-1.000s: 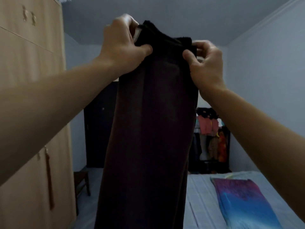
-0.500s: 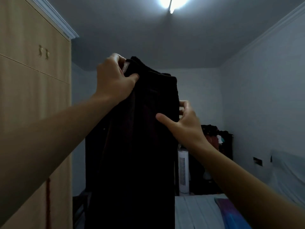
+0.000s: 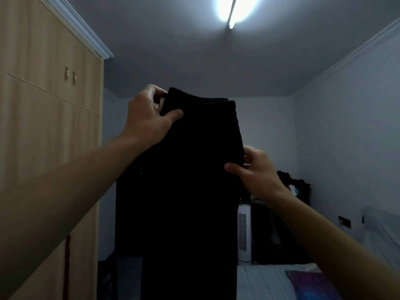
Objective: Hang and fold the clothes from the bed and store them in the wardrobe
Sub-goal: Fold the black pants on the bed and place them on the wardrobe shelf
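A long dark garment (image 3: 194, 191) hangs straight down in front of me, held up at head height. My left hand (image 3: 149, 118) pinches its top left corner at the waistband, thumb in front. My right hand (image 3: 255, 169) pinches the garment's right edge lower down, thumb on the front. The garment's lower end runs out of the frame. The wooden wardrobe (image 3: 43, 126) stands at my left with its doors closed. The bed (image 3: 264, 280) with a white sheet lies at the lower right.
A purple and blue cloth (image 3: 311, 284) lies on the bed. A white tower fan (image 3: 244, 232) and a dark rack of clothes (image 3: 294, 187) stand at the far wall. A ceiling light (image 3: 236, 11) glows above.
My right hand left the waistband's right corner and slid down the garment's right edge. The view tilted upward, and the ceiling light came into sight.
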